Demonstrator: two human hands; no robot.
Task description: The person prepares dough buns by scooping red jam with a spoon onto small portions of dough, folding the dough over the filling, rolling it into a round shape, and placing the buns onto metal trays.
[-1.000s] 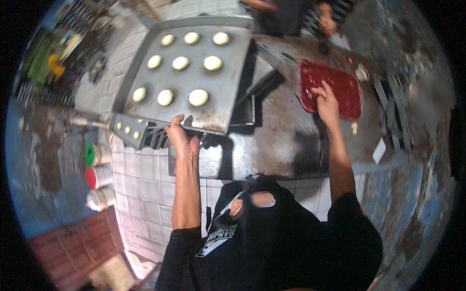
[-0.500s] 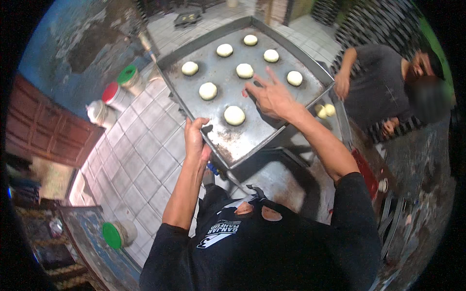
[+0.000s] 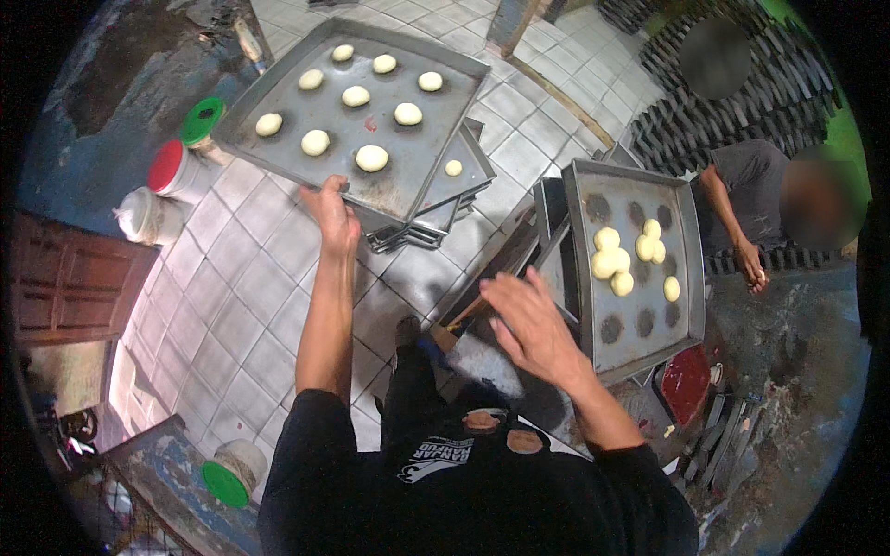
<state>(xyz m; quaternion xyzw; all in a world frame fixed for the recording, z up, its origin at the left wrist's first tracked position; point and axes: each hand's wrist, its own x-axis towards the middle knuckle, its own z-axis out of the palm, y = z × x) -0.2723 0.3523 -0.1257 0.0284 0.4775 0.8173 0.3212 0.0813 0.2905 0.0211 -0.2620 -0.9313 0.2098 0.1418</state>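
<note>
My left hand [image 3: 332,213] grips the near edge of a square metal baking tray [image 3: 394,193], fingers hidden beneath, thumb at the rim. Several pale round dough balls [image 3: 372,158] sit spaced apart on it. A red smear marks its middle. Beneath its right corner shows a stack of trays [image 3: 475,176], the top one bearing a small dough ball [image 3: 453,168]. My right hand [image 3: 530,326] is empty, fingers apart, left of a second baking tray [image 3: 626,345]. On that tray, several dough balls [image 3: 610,264] touch in clusters and one [image 3: 671,289] lies alone.
At right, a person's hand [image 3: 753,267] holds something small and pale. Near it lies a red container [image 3: 684,385] on a worn table [image 3: 807,343]. Lidded buckets [image 3: 176,169] stand along the left wall; another bucket [image 3: 228,482] is at lower left. Many dark pans [image 3: 769,65] are piled at the back.
My left hand has carried the dough tray farther left, over the tray stack. My right hand has drawn back from above it toward me. The second tray has come into fuller view.
</note>
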